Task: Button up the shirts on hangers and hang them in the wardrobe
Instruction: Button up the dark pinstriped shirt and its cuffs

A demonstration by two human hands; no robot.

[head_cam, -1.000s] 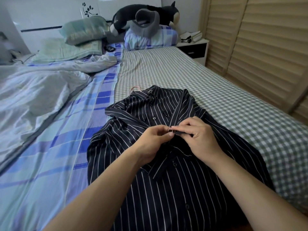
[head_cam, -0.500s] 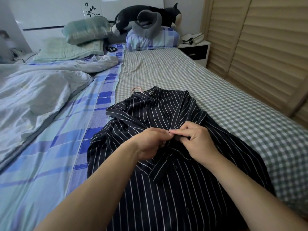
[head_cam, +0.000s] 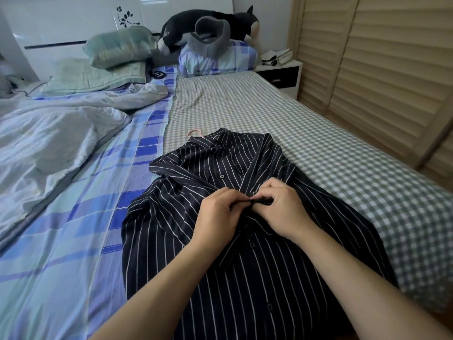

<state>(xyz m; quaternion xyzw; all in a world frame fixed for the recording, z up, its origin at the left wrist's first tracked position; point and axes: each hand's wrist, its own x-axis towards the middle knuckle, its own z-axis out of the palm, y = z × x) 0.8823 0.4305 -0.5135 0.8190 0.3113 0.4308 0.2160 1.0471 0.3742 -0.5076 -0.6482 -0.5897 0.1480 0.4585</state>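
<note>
A dark navy shirt with thin white stripes (head_cam: 171, 207) lies face up on the bed, its collar pointing away from me. The pink hook of a hanger (head_cam: 195, 132) pokes out beyond the collar. My left hand (head_cam: 218, 214) pinches the left edge of the shirt's front placket at chest height. My right hand (head_cam: 282, 209) pinches the right edge against it, fingertips of both hands meeting over a button spot. One button above the hands shows on the open upper placket; lower buttons sit along the closed front.
The shirt rests on a green checked sheet (head_cam: 245, 106) beside a blue plaid sheet (head_cam: 61, 241) and a rumpled grey duvet (head_cam: 44, 138). Pillows and a plush toy (head_cam: 208, 23) lie at the headboard. A nightstand (head_cam: 282, 74) and slatted wardrobe doors (head_cam: 380, 69) stand on the right.
Both hands stay pinched at the same spot on the placket with only small finger shifts. The view has tilted slightly downward.
</note>
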